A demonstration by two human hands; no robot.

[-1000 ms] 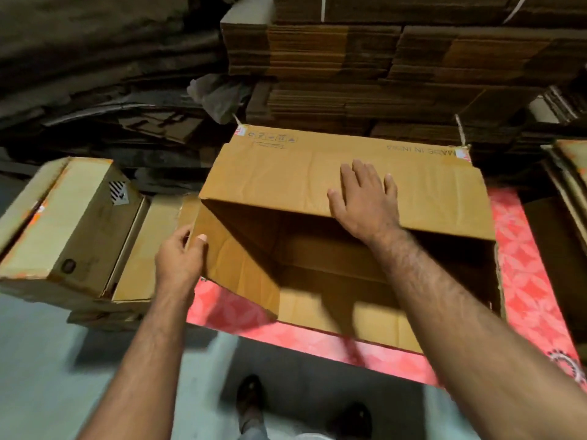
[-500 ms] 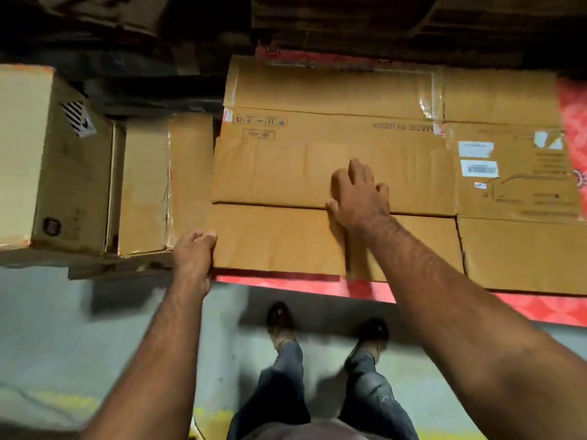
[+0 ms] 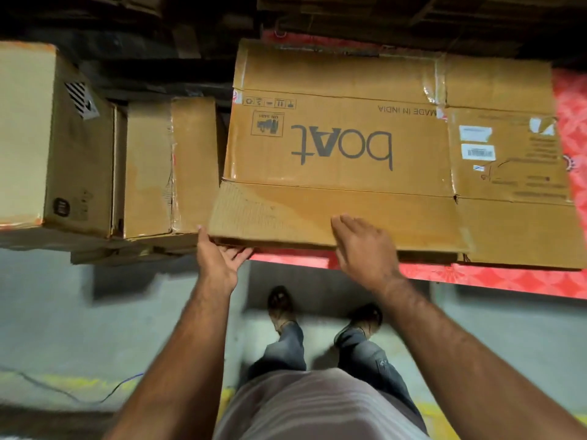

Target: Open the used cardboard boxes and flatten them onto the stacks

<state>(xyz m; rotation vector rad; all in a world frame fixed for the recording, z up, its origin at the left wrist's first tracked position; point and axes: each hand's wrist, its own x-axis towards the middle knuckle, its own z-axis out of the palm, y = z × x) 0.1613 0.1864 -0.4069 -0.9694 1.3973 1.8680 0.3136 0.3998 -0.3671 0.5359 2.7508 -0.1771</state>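
Flattened box (image 3: 343, 173): down flat, "boAt" print up, lying on the red patterned sheet (image 3: 568, 122).
Unopened boxes (image 3: 63, 138): standing just left of the flattened box.
Left hand (image 3: 219, 258): under the flattened box's near-left corner, grip curled round that edge.
Right hand (image 3: 365, 246): over the near flap, fingers spread loose, pinching nothing.
Risk: he judges wrong and the near flap springs up, or the sheet slides crooked toward the unopened boxes.

We see open grey floor (image 3: 95, 328) below the flattened box (image 3: 336, 173). Upright boxes (image 3: 63, 147) crowd just beside its left edge; dark cardboard stacks (image 3: 413, 20) wall off the far side.
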